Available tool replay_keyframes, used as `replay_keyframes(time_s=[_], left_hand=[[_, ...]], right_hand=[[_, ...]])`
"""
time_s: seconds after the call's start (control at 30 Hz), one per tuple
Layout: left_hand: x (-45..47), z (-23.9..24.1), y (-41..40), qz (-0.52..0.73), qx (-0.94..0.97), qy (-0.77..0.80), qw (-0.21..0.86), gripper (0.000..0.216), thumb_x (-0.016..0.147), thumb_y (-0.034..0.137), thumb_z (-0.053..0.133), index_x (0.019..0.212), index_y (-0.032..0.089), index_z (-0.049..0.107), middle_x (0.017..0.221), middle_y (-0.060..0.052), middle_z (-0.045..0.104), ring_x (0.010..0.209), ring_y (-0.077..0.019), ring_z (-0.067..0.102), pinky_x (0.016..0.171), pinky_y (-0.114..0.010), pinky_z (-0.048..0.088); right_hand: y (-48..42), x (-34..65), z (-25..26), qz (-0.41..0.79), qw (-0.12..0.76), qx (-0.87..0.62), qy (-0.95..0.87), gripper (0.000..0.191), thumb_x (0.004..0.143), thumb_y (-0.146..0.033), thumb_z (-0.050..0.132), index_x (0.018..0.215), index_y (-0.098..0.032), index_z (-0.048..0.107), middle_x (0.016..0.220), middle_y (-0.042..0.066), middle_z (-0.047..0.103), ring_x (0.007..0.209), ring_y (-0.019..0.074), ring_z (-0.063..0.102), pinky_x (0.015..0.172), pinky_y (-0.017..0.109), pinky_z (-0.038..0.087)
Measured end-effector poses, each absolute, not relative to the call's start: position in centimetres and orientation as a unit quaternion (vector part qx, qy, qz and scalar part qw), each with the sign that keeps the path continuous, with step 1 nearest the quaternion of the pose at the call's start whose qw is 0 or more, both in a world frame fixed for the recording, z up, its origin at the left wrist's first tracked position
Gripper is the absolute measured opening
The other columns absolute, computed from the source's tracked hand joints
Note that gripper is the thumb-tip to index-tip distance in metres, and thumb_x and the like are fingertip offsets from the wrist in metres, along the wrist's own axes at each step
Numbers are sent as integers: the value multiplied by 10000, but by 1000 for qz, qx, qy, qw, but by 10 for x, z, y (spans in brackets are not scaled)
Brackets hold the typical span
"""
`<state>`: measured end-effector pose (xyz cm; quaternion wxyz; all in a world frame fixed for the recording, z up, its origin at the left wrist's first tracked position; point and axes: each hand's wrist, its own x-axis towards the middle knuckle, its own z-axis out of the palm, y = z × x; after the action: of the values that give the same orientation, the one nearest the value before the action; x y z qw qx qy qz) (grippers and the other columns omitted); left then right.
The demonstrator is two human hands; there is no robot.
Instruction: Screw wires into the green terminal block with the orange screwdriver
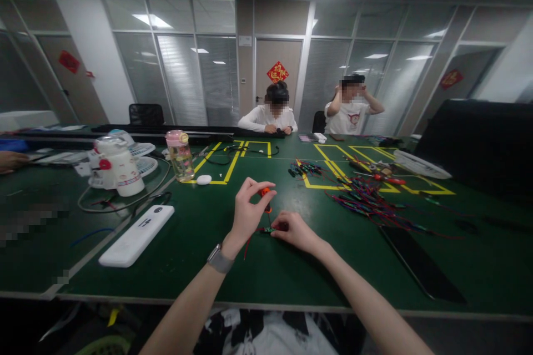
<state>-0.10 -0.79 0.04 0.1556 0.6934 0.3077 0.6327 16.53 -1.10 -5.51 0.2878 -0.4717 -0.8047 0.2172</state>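
Note:
My left hand is raised a little above the green table, fingers pinched on a small orange-red handled tool. My right hand rests on the table just to its right, fingers closed on a small wired part with red leads. The tool tip points down toward that part. A watch sits on my left wrist.
A pile of red and blue wired parts lies to the right, a black tablet nearer the edge. On the left are a white power bank, a white bottle, a pink-capped bottle. Two people sit across the table.

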Motion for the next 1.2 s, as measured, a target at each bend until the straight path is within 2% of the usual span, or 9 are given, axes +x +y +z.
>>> replay_keyframes(time_s=[0.2, 0.3, 0.43, 0.5, 0.63, 0.8, 0.87, 1.03, 1.2], left_hand=[[-1, 0, -9, 612, 709, 262, 232, 297, 971, 254, 447, 1194, 225, 642, 1095, -73, 627, 977, -175, 626, 865, -308, 498], [-1, 0, -9, 607, 711, 254, 250, 263, 943, 259, 514, 1159, 224, 661, 1009, -57, 641, 907, -167, 633, 805, -289, 515], [-1, -1, -7, 631, 693, 289, 194, 163, 855, 253, 655, 1001, 231, 723, 816, -2, 541, 742, -127, 566, 683, -235, 487], [-1, -2, -7, 632, 693, 291, 191, 176, 877, 250, 626, 1026, 236, 718, 848, -8, 540, 768, -128, 566, 705, -234, 483], [0, -1, -8, 604, 715, 255, 243, 296, 969, 226, 451, 1192, 250, 644, 1076, -55, 610, 969, -162, 606, 851, -281, 485], [0, -1, -8, 622, 699, 290, 200, 184, 869, 243, 634, 1038, 221, 703, 856, -15, 572, 773, -139, 593, 725, -258, 499], [0, -2, -8, 637, 685, 313, 169, 168, 838, 256, 676, 998, 218, 709, 840, -7, 549, 760, -136, 577, 716, -256, 496], [0, -1, -9, 611, 713, 281, 201, 288, 961, 230, 469, 1194, 238, 637, 1071, -59, 628, 990, -175, 608, 858, -297, 495], [1, -1, -9, 611, 712, 287, 195, 225, 897, 243, 595, 1105, 235, 679, 870, -18, 589, 784, -138, 597, 714, -248, 505]], right_hand=[[-10, 166, -57, 214, 287, -466, -809, 99, 714, -121, 753, 805, -155, 739, 767, 16, 614, 660, 131, 558, 630, 237, 445], [-9, 166, -58, 216, 290, -466, -807, 105, 711, -118, 757, 808, -153, 739, 768, 16, 615, 664, 130, 559, 636, 236, 443], [-9, 167, -58, 216, 284, -467, -809, 103, 712, -127, 758, 809, -153, 738, 761, 11, 606, 663, 128, 553, 629, 230, 434], [-9, 167, -58, 215, 281, -467, -810, 107, 710, -129, 759, 812, -155, 738, 761, 9, 606, 662, 128, 551, 629, 229, 431], [-9, 166, -57, 218, 283, -469, -808, 105, 707, -121, 759, 804, -151, 737, 761, 11, 607, 667, 131, 550, 633, 231, 429], [-10, 166, -57, 240, 284, -475, -797, 152, 689, -95, 760, 832, -144, 736, 749, 4, 597, 662, 130, 541, 629, 232, 423], [-10, 167, -57, 251, 286, -478, -792, 185, 684, -81, 754, 857, -142, 735, 749, 1, 595, 670, 131, 542, 634, 231, 425], [-9, 167, -58, 263, 284, -476, -790, 166, 700, -76, 729, 854, -138, 730, 750, 2, 596, 671, 131, 538, 638, 234, 429], [-8, 168, -58, 260, 278, -475, -793, 166, 702, -88, 733, 861, -135, 731, 755, 7, 597, 667, 131, 536, 632, 234, 426]])
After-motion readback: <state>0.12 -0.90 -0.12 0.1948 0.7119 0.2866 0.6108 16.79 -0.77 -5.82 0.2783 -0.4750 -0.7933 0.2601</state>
